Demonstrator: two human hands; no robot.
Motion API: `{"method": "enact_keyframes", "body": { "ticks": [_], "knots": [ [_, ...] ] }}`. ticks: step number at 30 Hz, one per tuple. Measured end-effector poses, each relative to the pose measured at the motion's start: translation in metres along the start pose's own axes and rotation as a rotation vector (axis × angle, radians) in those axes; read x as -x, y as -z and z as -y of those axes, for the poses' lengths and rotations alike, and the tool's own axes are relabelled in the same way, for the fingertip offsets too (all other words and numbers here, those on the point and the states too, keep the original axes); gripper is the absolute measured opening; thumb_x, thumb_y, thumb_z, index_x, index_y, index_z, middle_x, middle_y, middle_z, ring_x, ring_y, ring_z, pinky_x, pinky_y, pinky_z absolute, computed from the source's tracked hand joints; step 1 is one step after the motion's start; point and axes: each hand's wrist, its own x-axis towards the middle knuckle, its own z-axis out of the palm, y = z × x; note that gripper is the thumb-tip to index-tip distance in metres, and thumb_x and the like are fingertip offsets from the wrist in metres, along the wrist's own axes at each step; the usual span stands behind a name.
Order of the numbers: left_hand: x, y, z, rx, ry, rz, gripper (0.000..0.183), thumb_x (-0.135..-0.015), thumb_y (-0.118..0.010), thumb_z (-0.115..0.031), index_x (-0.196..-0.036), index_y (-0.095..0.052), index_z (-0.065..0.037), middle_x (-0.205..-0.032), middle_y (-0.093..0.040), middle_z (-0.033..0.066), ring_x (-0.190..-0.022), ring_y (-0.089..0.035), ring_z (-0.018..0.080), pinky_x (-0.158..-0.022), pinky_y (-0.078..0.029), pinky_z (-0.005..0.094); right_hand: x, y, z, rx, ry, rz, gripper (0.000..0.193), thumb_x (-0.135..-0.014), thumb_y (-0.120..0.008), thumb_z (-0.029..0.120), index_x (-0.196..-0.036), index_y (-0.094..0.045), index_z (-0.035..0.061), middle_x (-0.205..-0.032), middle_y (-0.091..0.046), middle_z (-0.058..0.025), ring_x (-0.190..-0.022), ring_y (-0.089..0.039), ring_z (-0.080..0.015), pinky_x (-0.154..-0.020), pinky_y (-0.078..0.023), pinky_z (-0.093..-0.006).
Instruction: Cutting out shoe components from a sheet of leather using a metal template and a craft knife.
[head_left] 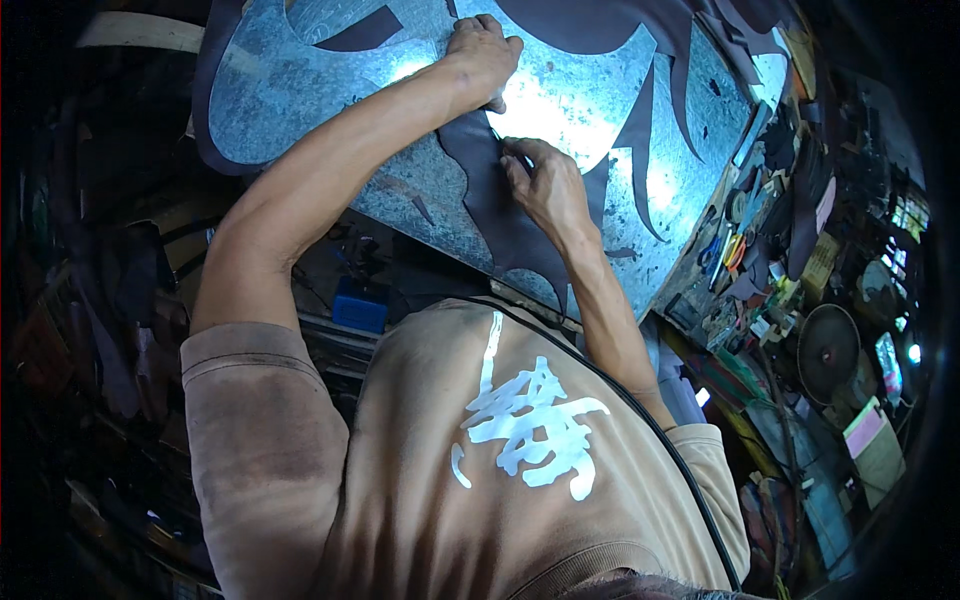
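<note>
A dark brown sheet, which looks like leather (490, 195), lies on a speckled metal-topped table (400, 200), its lower edge cut in curves and points. My left hand (480, 62) presses down near the sheet's narrow upper part, with its fingers spread and thumb apart. Nearer to me, my right hand (548, 190) rests over the sheet's right edge. Its thumb and fingers are pinched together, and a small dark tip shows at them; the rest is hidden in the hand.
More dark brown sheet (580, 25) with curved cutouts and long pointed tails spreads across the far side. A loose dark offcut (362, 30) lies at the far left. Scissors, pens and scraps crowd the right edge. A blue box (360, 305) sits below the table's left edge. A black cable (640, 410) crosses my shirt.
</note>
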Motion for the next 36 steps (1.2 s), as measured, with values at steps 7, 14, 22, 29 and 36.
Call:
{"method": "enact_keyframes", "body": {
  "ticks": [7, 14, 22, 29, 36],
  "knots": [
    [-0.005, 0.001, 0.004, -0.042, -0.008, 0.127, 0.099, -0.064, -0.076, -0.066, -0.133, -0.047, 0.0, -0.134, -0.046, 0.0297, -0.125, -0.046, 0.04, -0.102, -0.037, 0.0477, 0.023, 0.015, -0.024, 0.088, 0.025, 0.049, 0.024, -0.086, -0.062, 0.015, -0.105, -0.071, 0.006, -0.102, -0.068, -0.0165, -0.087, -0.066, -0.0372, -0.078, -0.052, -0.0451],
    [-0.002, -0.004, -0.01, -0.036, 0.049, 0.055, 0.094, -0.058, -0.086, -0.05, -0.13, -0.049, -0.003, -0.13, -0.049, 0.0293, -0.121, -0.049, 0.0404, -0.096, -0.042, 0.0474, 0.029, 0.021, -0.036, 0.113, 0.073, 0.05, 0.023, -0.086, -0.061, 0.015, -0.104, -0.072, 0.0074, -0.104, -0.068, -0.0133, -0.087, -0.067, -0.0354, -0.079, -0.053, -0.0444],
    [0.009, -0.001, -0.083, -0.126, 0.12, 0.095, 0.111, -0.06, -0.082, -0.062, -0.145, -0.033, -0.007, -0.135, -0.042, 0.0385, -0.113, -0.057, 0.0457, -0.089, -0.048, 0.0534, 0.029, 0.024, -0.041, 0.119, 0.101, 0.067, 0.023, -0.087, -0.061, 0.014, -0.106, -0.071, 0.007, -0.109, -0.068, -0.0131, -0.091, -0.066, -0.0353, -0.079, -0.053, -0.0426],
    [0.011, -0.005, -0.086, -0.122, 0.16, 0.103, 0.111, -0.061, -0.081, -0.061, -0.146, -0.032, -0.008, -0.136, -0.04, 0.0386, -0.109, -0.059, 0.0482, -0.089, -0.049, 0.0517, 0.031, 0.043, -0.063, 0.153, 0.157, 0.119, 0.021, -0.086, -0.062, 0.014, -0.104, -0.072, 0.011, -0.108, -0.067, -0.0123, -0.087, -0.067, -0.0347, -0.074, -0.054, -0.0446],
    [0.013, -0.001, -0.087, -0.08, 0.181, 0.109, 0.108, -0.062, -0.084, -0.055, -0.146, -0.032, -0.011, -0.138, -0.039, 0.0367, -0.109, -0.058, 0.0507, -0.091, -0.048, 0.0497, 0.022, 0.066, -0.082, 0.218, 0.228, 0.188, 0.023, -0.085, -0.064, 0.013, -0.106, -0.073, 0.0135, -0.116, -0.066, -0.0118, -0.093, -0.068, -0.0336, -0.08, -0.056, -0.0415]
  ]
}}
